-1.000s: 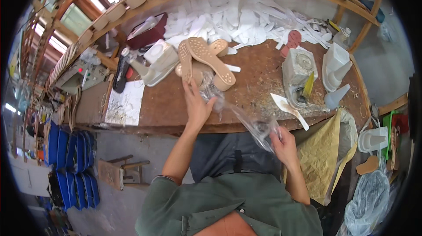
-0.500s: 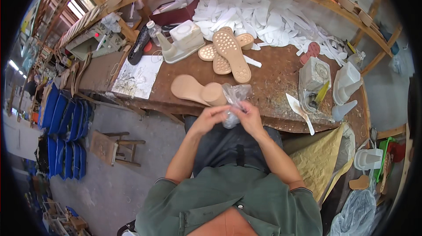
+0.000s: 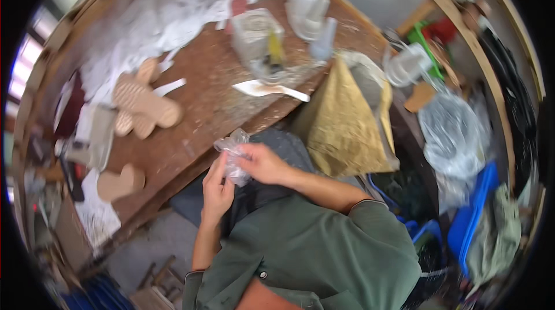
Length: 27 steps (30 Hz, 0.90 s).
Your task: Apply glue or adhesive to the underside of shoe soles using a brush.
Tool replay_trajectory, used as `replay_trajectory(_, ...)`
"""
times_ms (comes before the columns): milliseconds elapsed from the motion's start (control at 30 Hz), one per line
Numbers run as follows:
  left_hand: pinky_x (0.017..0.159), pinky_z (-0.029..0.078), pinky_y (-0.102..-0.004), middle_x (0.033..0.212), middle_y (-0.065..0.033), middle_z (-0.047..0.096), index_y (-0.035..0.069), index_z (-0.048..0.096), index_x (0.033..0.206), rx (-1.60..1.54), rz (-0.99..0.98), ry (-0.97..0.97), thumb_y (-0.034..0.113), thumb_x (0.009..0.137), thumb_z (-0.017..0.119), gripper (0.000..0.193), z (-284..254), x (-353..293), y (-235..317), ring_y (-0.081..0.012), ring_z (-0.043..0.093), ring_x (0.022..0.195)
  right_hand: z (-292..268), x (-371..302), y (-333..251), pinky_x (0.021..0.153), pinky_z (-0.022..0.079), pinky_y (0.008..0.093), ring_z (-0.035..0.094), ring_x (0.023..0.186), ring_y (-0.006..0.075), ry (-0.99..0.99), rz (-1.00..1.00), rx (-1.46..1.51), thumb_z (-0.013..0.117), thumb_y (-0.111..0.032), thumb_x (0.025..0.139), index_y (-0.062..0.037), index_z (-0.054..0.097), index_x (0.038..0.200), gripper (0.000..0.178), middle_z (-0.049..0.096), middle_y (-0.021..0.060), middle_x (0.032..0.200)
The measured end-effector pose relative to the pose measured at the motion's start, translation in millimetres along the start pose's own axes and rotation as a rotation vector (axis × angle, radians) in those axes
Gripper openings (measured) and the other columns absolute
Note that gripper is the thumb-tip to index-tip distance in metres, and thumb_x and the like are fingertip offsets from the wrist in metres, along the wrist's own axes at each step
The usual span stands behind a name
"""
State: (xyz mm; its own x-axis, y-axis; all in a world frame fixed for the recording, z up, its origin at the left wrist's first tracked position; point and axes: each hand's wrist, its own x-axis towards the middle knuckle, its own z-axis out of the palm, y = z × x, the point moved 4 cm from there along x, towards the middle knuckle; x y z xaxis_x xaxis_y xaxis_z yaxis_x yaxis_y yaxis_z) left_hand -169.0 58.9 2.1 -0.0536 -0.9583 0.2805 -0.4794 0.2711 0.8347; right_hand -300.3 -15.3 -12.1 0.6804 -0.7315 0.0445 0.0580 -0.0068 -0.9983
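Both hands meet over my lap, just in front of the wooden workbench (image 3: 219,108). My left hand (image 3: 217,190) and my right hand (image 3: 261,164) together pinch a crumpled clear plastic bag (image 3: 233,153). Tan shoe soles (image 3: 141,105) lie crossed on the bench to the left, and another pair of tan soles (image 3: 118,183) rests near the bench's front edge. The picture is blurred by head motion.
A white spatula-like tool (image 3: 269,89) lies on the bench beside a clear container (image 3: 260,41) holding a yellow item. A yellow-brown sack (image 3: 347,119) leans at the bench's right end. Clear plastic bags (image 3: 454,136) and blue items (image 3: 474,217) are on the floor to the right.
The view has swung to the right and tilted, so the bench now sits upper left. Both hands have stayed together on the plastic bag over my lap.
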Motion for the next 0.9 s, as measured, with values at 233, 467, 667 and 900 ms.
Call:
replay_trajectory(233, 0.094, 0.042, -0.0337, 0.139, -0.0146, 0.035, 0.000, 0.028, 0.139, -1.216, -0.445, -0.447, 0.003, 0.087, 0.055, 0.058, 109.3, 69.9, 42.0, -0.0215, 0.044, 0.122, -126.0, -93.9, -49.4, 0.068, 0.048, 0.0365, 0.059, 0.077, 0.0311, 0.640, -0.381, -0.937, 0.060, -0.002, 0.074, -0.0039, 0.060, 0.100, 0.027, 0.059, 0.0135, 0.087)
replay_trajectory(467, 0.093, 0.043, -0.0319, 0.132, -0.0155, 0.044, 0.002, 0.034, 0.136, -0.803, -0.389, -0.652, 0.011, 0.089, 0.058, 0.053, 128.9, 63.4, 5.0, -0.0216, 0.047, 0.118, -403.4, -144.7, 49.8, 0.061, 0.043, 0.0299, 0.048, 0.065, 0.0137, 1.197, 0.117, -0.750, 0.057, -0.010, 0.081, 0.0004, 0.059, 0.087, 0.013, 0.056, 0.0010, 0.073)
replay_trajectory(667, 0.086, 0.047, -0.0313, 0.125, -0.0153, 0.050, 0.002, 0.040, 0.133, -0.483, -0.577, -0.394, 0.021, 0.088, 0.061, 0.053, 51.9, 11.9, -37.1, -0.0208, 0.055, 0.103, -384.4, -111.1, 75.3, 0.068, 0.044, 0.0328, 0.053, 0.073, 0.0170, 0.454, 0.609, -0.706, 0.058, -0.016, 0.080, 0.0026, 0.061, 0.093, 0.023, 0.060, 0.0063, 0.082)
replay_trajectory(900, 0.073, 0.049, -0.0328, 0.101, -0.0159, 0.060, -0.002, 0.051, 0.118, 0.341, -0.686, 0.442, 0.024, 0.083, 0.064, 0.046, -80.8, -9.1, -8.5, -0.0221, 0.061, 0.086, -414.2, -142.3, 31.1, 0.078, 0.046, 0.0392, 0.062, 0.088, 0.0335, 0.331, 0.586, -1.389, 0.056, -0.015, 0.081, 0.0065, 0.054, 0.116, 0.041, 0.065, 0.0214, 0.101)
